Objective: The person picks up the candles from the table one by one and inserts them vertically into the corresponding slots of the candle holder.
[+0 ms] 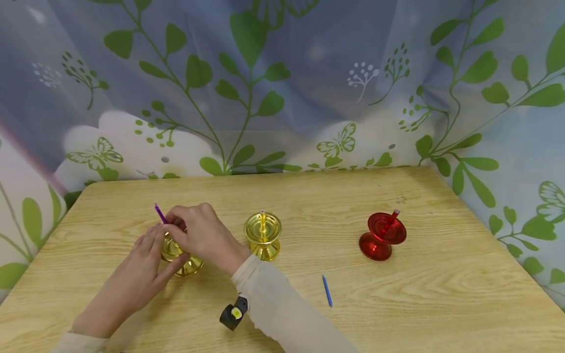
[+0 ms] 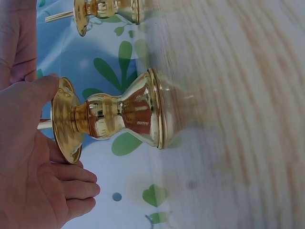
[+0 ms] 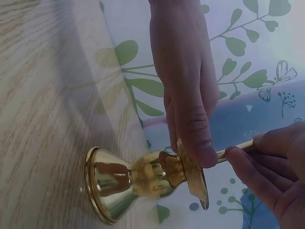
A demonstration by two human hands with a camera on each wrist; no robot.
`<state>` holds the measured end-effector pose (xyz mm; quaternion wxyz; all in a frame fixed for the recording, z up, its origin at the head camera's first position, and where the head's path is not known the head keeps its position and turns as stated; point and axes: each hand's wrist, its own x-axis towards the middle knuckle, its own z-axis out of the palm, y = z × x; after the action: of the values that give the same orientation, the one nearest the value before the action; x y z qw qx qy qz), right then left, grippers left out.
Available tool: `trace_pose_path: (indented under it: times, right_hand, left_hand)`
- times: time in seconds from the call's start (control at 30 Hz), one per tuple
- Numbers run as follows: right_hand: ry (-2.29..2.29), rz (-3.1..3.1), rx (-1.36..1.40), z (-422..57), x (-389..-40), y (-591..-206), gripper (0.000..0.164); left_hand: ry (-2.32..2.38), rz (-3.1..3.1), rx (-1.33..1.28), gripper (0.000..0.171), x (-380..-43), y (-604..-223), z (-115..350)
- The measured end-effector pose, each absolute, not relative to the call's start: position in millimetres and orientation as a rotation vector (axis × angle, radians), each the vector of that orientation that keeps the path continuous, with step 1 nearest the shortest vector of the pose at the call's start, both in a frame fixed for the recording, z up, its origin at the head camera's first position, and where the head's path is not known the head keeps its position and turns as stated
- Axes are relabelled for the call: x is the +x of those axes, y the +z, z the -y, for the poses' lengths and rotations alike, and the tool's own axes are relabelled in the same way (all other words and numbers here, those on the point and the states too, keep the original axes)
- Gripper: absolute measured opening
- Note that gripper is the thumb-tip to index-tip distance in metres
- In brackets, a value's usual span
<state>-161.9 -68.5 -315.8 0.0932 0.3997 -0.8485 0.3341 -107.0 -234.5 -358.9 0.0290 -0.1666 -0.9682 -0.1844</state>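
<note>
My left hand [image 1: 134,277] holds the dish rim of a gold candle holder [image 1: 192,266], its thumb over the rim. In the left wrist view the same holder [image 2: 104,116] shows its round dish, knobbed stem and flared base on the table. My right hand [image 1: 211,239] pinches a thin purple candle [image 1: 161,214] above the dish, at the upper end of the holder's upright tube. The right wrist view shows those fingertips around the tube's top; the candle's lower end is hidden by them. Both hands are close together over this one holder.
A second gold candle holder [image 1: 265,251] stands just right of my right hand. Farther right is a red candle holder [image 1: 376,246]. A thin blue candle [image 1: 327,291] lies on the wooden table [image 1: 441,284]. A leaf-patterned curtain [image 1: 300,122] hangs behind the table's back edge.
</note>
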Motion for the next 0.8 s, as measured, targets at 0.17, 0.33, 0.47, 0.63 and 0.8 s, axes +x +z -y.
trace_pose_path:
  times: [0.17, 0.33, 0.47, 0.63, 0.8]
  right_hand:
    - [0.947, 2.550, 1.187, 68.6, -160.1, -316.3, 0.017]
    - [0.922, 2.547, 1.173, 65.5, -159.6, -316.5, 0.017]
    - [0.931, 2.539, 1.184, 60.2, -159.2, -314.8, 0.017]
    - [0.995, 2.500, 1.207, 54.7, -159.5, -312.5, 0.016]
    - [0.970, 2.480, 1.210, 54.9, -160.5, -310.7, 0.018]
  left_hand:
    - [-0.575, 3.011, -0.493, 0.087, -105.3, -358.3, 234.0]
    - [-0.546, 3.008, -0.482, 0.087, -104.5, -358.9, 233.8]
    - [-0.520, 3.005, -0.483, 0.086, -104.9, -358.0, 233.6]
    - [-0.505, 2.966, -0.490, 0.085, -105.7, -358.2, 233.6]
    - [-0.530, 2.934, -0.519, 0.084, -106.2, -359.7, 233.4]
